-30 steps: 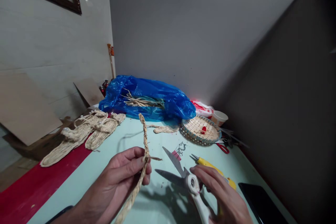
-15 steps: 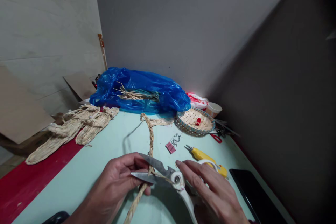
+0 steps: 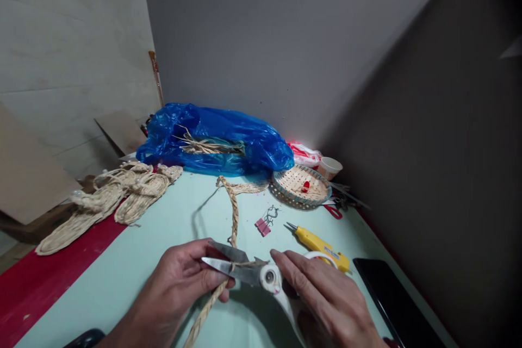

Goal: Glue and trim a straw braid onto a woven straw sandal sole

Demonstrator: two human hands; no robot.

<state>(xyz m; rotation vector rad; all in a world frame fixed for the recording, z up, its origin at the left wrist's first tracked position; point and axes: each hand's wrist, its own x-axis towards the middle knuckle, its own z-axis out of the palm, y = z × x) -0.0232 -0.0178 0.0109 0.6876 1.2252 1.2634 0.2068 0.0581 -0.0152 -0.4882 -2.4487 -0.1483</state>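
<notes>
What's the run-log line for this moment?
Left hand: pinching straw-coloured braid | Right hand: holding scissors, blades at the braid | Nearby: pink clips, yellow tool, woven basket

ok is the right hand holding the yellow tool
No, the right hand holds the white-handled scissors; the yellow tool lies on the table.

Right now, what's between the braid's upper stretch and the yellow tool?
Pink binder clips lie between the braid and the yellow tool, seen in the head view.
</notes>
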